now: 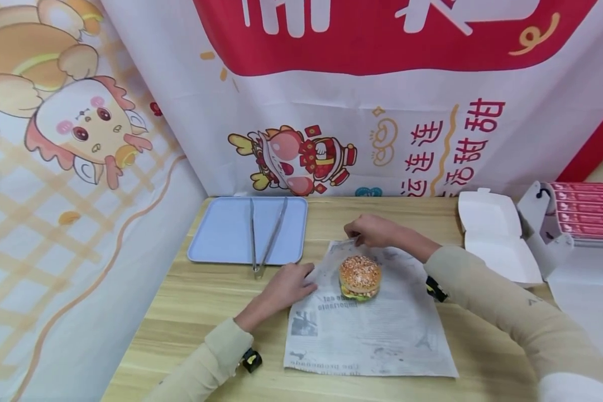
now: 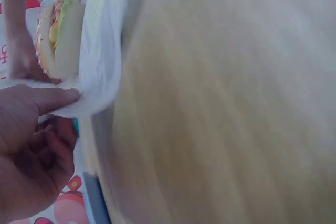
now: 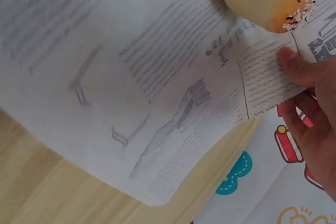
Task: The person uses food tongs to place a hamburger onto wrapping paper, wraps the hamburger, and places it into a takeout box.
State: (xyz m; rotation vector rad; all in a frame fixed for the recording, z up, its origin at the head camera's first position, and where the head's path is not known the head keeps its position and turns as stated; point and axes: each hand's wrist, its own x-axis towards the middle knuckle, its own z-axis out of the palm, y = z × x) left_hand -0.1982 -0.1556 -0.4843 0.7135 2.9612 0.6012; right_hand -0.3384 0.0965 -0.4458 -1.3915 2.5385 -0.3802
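A burger [image 1: 360,277] with a seed-topped bun and green lettuce sits on a sheet of newspaper-print wrapping paper [image 1: 382,340]. My left hand [image 1: 287,286] pinches the paper's left edge between thumb and fingers, as the left wrist view shows. At the far edge of the sheet, my right hand [image 1: 374,230] pinches the paper too, its thumb on top in the right wrist view. Seen from the side, the burger [image 2: 62,40] stands beyond the left hand, with filling and lettuce between its bun halves.
Behind the left hand lies a blue tray [image 1: 226,234] with metal tongs [image 1: 256,245] across it. At the right stand an open white clamshell box [image 1: 499,240] and a white holder with red-printed cartons [image 1: 583,209]. A printed cloth [image 1: 301,100] hangs behind the wooden table [image 1: 181,335].
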